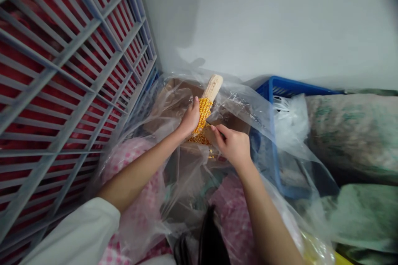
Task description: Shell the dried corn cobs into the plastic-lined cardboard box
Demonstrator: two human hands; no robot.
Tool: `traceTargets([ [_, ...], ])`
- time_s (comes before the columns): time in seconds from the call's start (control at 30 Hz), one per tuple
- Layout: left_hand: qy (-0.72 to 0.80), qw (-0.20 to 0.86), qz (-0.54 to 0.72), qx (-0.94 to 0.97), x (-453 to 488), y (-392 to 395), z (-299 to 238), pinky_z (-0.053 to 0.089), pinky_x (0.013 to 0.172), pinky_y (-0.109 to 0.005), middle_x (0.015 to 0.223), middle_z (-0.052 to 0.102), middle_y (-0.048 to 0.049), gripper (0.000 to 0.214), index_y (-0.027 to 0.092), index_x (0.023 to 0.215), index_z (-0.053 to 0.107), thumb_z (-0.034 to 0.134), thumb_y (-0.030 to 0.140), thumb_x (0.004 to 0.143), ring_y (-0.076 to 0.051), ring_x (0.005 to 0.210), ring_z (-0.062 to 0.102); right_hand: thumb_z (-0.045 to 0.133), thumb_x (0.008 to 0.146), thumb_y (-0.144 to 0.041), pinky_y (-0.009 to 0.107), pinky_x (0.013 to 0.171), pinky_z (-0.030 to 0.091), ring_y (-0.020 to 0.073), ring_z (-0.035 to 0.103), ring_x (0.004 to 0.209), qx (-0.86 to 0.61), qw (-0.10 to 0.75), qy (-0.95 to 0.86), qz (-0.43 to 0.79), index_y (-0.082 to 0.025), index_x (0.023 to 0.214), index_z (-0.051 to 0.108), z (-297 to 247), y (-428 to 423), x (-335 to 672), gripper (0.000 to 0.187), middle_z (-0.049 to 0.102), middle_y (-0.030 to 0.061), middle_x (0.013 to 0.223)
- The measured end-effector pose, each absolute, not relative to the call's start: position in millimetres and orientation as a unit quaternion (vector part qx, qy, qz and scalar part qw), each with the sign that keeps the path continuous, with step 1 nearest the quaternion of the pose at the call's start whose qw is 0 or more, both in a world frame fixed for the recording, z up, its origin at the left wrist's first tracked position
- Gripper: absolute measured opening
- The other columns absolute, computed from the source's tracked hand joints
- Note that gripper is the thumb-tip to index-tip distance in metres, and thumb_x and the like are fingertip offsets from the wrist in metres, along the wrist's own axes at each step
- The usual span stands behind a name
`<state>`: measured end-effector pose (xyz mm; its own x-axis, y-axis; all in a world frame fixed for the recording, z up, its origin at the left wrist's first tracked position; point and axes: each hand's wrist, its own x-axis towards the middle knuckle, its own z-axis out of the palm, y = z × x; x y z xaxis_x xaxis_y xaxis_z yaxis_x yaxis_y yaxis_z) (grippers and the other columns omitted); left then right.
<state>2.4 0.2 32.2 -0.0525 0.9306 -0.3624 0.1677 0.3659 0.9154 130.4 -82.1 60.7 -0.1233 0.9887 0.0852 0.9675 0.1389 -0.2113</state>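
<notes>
My left hand (190, 118) is wrapped around the lower part of a corn cob (204, 109), which tilts up to the right. Yellow kernels cover its lower part; the upper end is bare and pale. Close to the cob's lower right side, my right hand (233, 143) is closed on a small dark tool, whose thin tip (208, 123) points at the kernels. Most of the tool is hidden by my fingers, so its kind does not show. Loose kernels (200, 138) lie below the cob in a cardboard box (174, 95) lined with a clear plastic sheet (248, 99).
A tall grey slatted crate (102, 20) with red contents stands at the left. Along the right are a blue crate (275, 140) holding a white plastic bag (292, 118), and a large stuffed sack (351, 132). The plastic sheet spreads over my pink checked clothing (233, 203). A pale wall (264, 20) rises behind.
</notes>
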Motion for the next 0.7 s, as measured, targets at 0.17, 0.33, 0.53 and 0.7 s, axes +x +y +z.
traceTargets([
  [0.17, 0.655, 0.39, 0.265, 0.59, 6, -13, 34, 0.041, 0.076, -0.03, 0.091, 0.063, -0.0127, 0.051, 0.014, 0.092, 0.053, 0.016, 0.048, 0.088, -0.021, 0.089, 0.059, 0.031, 0.088, -0.038, 0.024, 0.048, 0.015, 0.0103, 0.05, 0.048, -0.662, 0.016, -0.748, 0.047, -0.021, 0.074, 0.062, 66, -82, 119, 0.038, 0.063, 0.0025, 0.059],
  [0.33, 0.66, 0.405, 0.231, 0.589, 17, -18, 24, 0.042, 0.074, -0.03, 0.082, 0.064, -0.0105, 0.046, 0.014, 0.092, 0.053, 0.025, 0.051, 0.085, -0.022, 0.085, 0.06, 0.035, 0.087, -0.028, 0.026, 0.048, 0.013, 0.0101, 0.048, 0.046, -0.647, -0.026, -0.762, 0.025, -0.018, 0.073, 0.06, 61, -86, 114, 0.031, 0.062, 0.0048, 0.058],
  [0.53, 0.533, 0.772, 0.271, 0.216, 12, 0, 27, 0.045, 0.054, -0.026, 0.053, 0.055, -0.0023, 0.052, 0.016, 0.067, 0.052, 0.013, 0.045, 0.088, -0.013, 0.048, 0.053, 0.031, 0.089, -0.038, 0.023, 0.047, 0.013, 0.0065, 0.046, 0.046, -0.649, 0.103, -0.753, 0.01, -0.019, 0.068, 0.06, 51, -83, 127, 0.04, 0.06, 0.0002, 0.055],
  [0.7, 0.605, 0.636, 0.312, 0.363, 2, 1, 34, 0.044, 0.062, -0.026, 0.062, 0.061, -0.0035, 0.051, 0.016, 0.071, 0.056, 0.024, 0.053, 0.085, -0.015, 0.06, 0.057, 0.032, 0.088, -0.041, 0.021, 0.047, 0.015, 0.006, 0.045, 0.044, -0.664, 0.151, -0.733, 0.003, -0.019, 0.073, 0.062, 55, -82, 136, 0.04, 0.059, -0.0008, 0.052],
])
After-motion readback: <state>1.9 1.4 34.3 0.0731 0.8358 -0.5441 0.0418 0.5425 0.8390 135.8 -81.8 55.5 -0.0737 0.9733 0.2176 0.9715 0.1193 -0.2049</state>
